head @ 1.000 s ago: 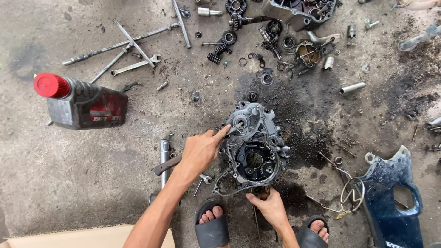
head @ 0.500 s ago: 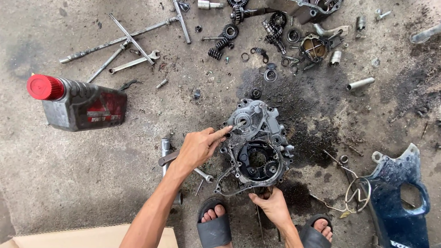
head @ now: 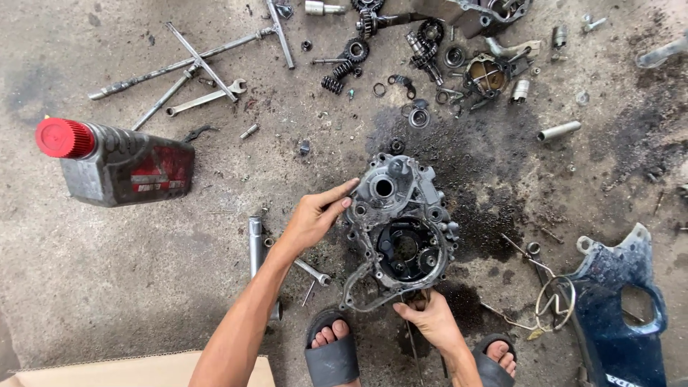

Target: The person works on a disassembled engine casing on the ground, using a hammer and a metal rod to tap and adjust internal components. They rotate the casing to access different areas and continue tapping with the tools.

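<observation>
A view straight down onto a stained concrete floor (head: 107, 287), with a person's two bare arms reaching up from the bottom of the frame.

Just right of centre lies a grey metal engine case (head: 401, 229), open side up, showing a round hollow and small gears inside. The left hand (head: 315, 215) rests on the case's left edge, fingers stretched toward its upper bore. The right hand (head: 426, 319) pinches the case's lower edge, where a thin gasket (head: 355, 290) curls away from the rim. The hands are apart, one on each side of the case, both touching it.

Below the hands, two feet in dark sandals (head: 333, 355) show at the bottom edge.

At middle left, a grey oil bottle (head: 122, 165) with a red cap lies on its side. Above it, in the upper left, long wrenches (head: 193, 72) cross one another. A metal socket bar (head: 256, 251) lies just left of the left forearm.

Across the top centre and upper right, loose gears, springs, washers and small parts (head: 430, 50) are scattered on a dark oily patch. A short metal tube (head: 559, 131) lies to the right of it.

At lower right sits a dark blue plastic panel (head: 616, 322) with a cut-out hole, and bent wire (head: 555, 301) just to its left. A strip of cardboard (head: 143, 373) shows at the bottom left edge.
</observation>
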